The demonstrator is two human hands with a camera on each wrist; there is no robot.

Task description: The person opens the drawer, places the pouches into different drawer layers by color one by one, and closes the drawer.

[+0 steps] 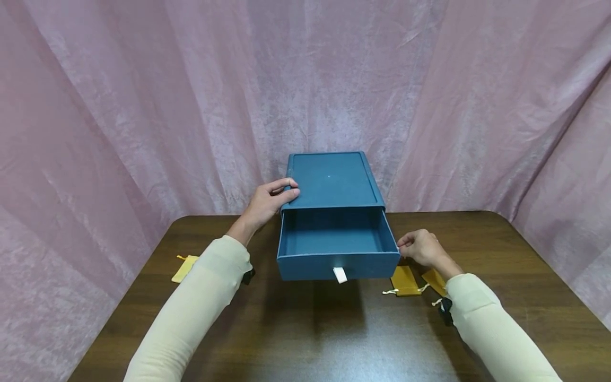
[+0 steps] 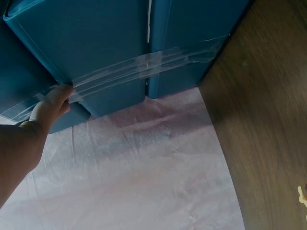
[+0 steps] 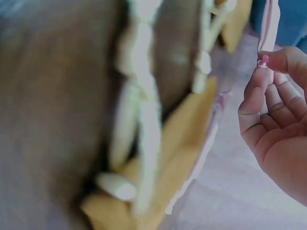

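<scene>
A blue drawer unit (image 1: 329, 178) stands at the middle back of the table, its top drawer (image 1: 339, 265) pulled out toward me. A white pull tab (image 1: 340, 275) hangs on the drawer front. My left hand (image 1: 269, 201) rests at the top's left edge, thumb and fingertips touching it. Clear tape (image 2: 144, 67) runs across the unit's blue side in the left wrist view. Beside the drawer's front right corner is my right hand (image 1: 422, 248). Its thumb and forefinger pinch a knotted pink cord (image 3: 268, 28), seen in the right wrist view; what hangs from it is hidden.
Two mustard-yellow drawstring pouches, one nearer the drawer (image 1: 404, 281) and one by the right wrist (image 1: 434, 281), lie on the brown table (image 1: 305, 339). A pale yellow pouch (image 1: 184, 269) lies left of my left forearm. A pink curtain (image 1: 334, 79) hangs behind the table.
</scene>
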